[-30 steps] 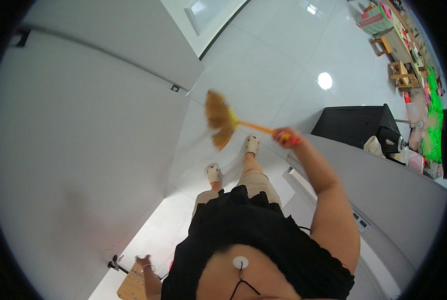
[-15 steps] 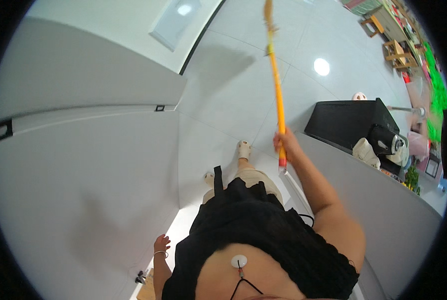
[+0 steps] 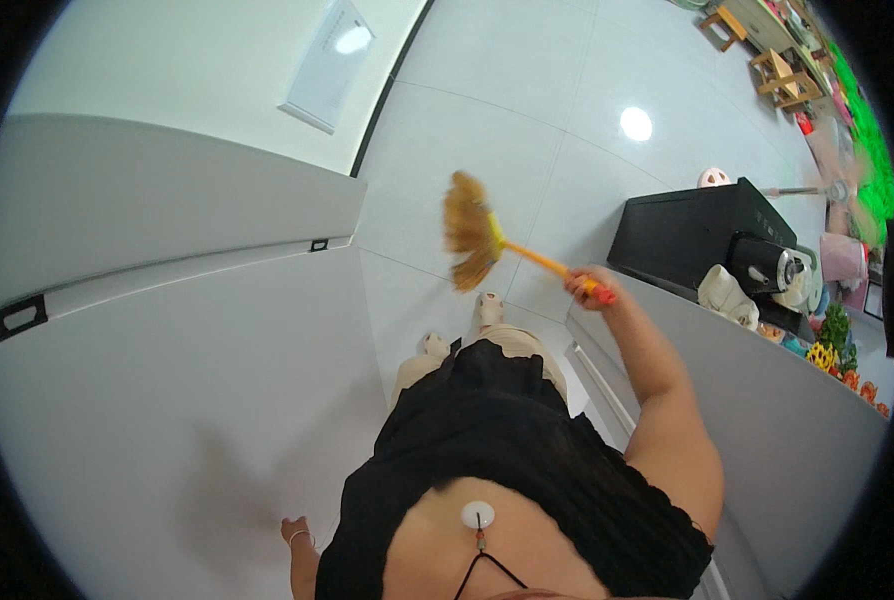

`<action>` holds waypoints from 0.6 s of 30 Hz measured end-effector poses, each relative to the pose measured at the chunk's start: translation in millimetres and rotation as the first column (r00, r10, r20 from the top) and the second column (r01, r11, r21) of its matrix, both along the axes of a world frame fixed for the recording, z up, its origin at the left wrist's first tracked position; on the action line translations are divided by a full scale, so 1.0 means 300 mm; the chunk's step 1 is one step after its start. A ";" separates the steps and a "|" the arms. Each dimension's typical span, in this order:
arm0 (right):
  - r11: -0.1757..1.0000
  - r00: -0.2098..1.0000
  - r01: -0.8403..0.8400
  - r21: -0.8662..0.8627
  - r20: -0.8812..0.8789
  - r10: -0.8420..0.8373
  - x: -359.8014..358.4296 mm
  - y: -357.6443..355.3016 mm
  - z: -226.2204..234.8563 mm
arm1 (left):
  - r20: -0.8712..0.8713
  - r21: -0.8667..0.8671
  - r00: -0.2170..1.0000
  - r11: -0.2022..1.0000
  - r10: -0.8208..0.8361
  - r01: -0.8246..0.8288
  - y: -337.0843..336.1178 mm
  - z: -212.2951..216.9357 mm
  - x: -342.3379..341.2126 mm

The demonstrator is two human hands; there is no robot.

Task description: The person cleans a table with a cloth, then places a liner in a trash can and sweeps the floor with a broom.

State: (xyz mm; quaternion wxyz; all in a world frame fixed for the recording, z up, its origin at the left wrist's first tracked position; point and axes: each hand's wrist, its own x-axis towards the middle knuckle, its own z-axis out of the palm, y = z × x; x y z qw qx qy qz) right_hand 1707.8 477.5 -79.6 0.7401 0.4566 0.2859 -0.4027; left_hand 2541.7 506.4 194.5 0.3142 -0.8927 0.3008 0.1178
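My right hand (image 3: 589, 286) is closed around the red-tipped end of an orange broom handle. The broom's tan bristle head (image 3: 470, 232) fans out ahead of my feet, above the pale tiled floor, joined to the handle by a yellow binding. Whether the bristles touch the floor, I cannot tell. Down at my left side, my left hand (image 3: 295, 527) hangs near the grey panel with nothing in it; its fingers look loose and are partly hidden. A thin bracelet circles that wrist.
A tall grey panel (image 3: 187, 370) with dark recessed pulls stands at my left. On the right, a grey counter (image 3: 767, 400) carries a black machine (image 3: 762, 262), a white cloth and flowers beside a black box (image 3: 682, 235). Wooden stools (image 3: 782, 80) and a fan (image 3: 837, 190) stand farther off.
The broom has swung from pointing far ahead to lying leftward, its bristle head now nearer my feet. My right hand is slightly farther right. My left hand has moved lower and left.
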 end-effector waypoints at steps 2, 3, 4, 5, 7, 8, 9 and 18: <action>1.000 0.970 0.016 0.021 -0.242 -0.010 -0.098 -0.075 0.032 | 0.059 0.005 0.998 0.999 0.037 -0.038 0.060 0.025 0.023; 0.999 0.928 -0.026 0.035 -0.371 0.037 -0.117 -0.128 0.054 | 0.094 0.000 0.992 0.997 0.080 -0.080 0.098 0.024 0.027; 0.998 0.892 0.015 0.054 -0.451 0.011 -0.125 -0.164 0.072 | 0.109 -0.005 0.987 0.993 0.119 -0.119 0.119 0.012 0.012; 1.000 0.855 0.022 -0.011 -0.518 -0.024 -0.112 -0.181 0.035 | 0.116 -0.011 0.983 0.989 0.146 -0.145 0.127 -0.001 0.005; 0.990 0.672 -0.128 -0.058 -0.739 0.044 -0.029 -0.240 0.010 | 0.061 0.004 0.976 0.978 0.210 -0.210 0.091 -0.024 -0.052; 0.965 0.489 -0.264 -0.006 -0.863 0.128 0.050 -0.263 0.017 | 0.070 -0.026 0.979 0.982 0.189 -0.188 0.091 -0.056 -0.046; 0.975 0.484 -0.223 0.002 -0.868 0.112 0.146 -0.307 0.063 | 0.086 -0.062 0.980 0.982 0.182 -0.177 0.112 -0.087 -0.025; 0.957 0.831 -0.204 -0.204 -0.553 0.059 0.486 -0.389 0.620 | -0.627 0.158 0.534 0.764 0.567 -0.626 0.171 -0.673 0.082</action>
